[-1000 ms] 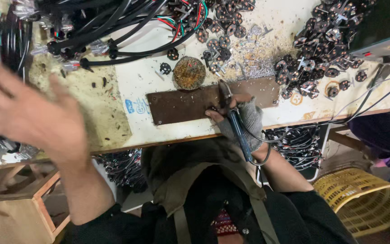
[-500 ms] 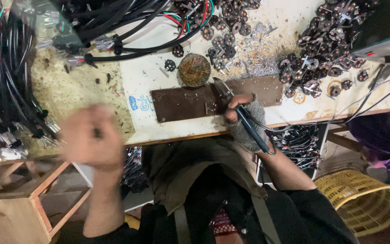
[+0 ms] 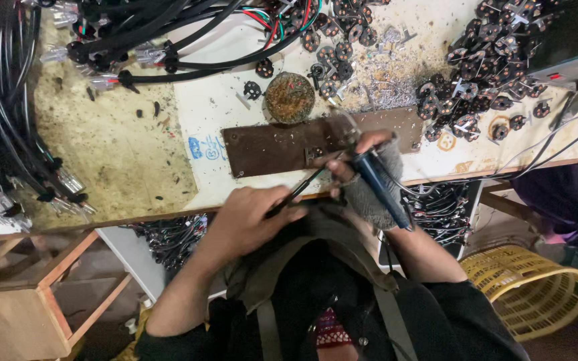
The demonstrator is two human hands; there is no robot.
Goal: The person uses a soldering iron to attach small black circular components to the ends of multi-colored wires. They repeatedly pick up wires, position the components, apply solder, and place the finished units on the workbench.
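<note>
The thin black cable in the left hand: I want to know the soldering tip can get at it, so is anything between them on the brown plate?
Nothing visible does. The left hand holds the thin black cable out toward the blue-handled soldering iron in the right hand, above the brown metal plate.

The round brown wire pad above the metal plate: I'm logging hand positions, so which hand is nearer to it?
Right. The right hand, holding the soldering iron, is just below-right of the pad; the left hand sits farther down, at the bench edge.

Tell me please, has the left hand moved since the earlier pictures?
Yes. The left hand has come from the far left to the table edge just below the brown plate, and now holds a thin black cable.
</note>
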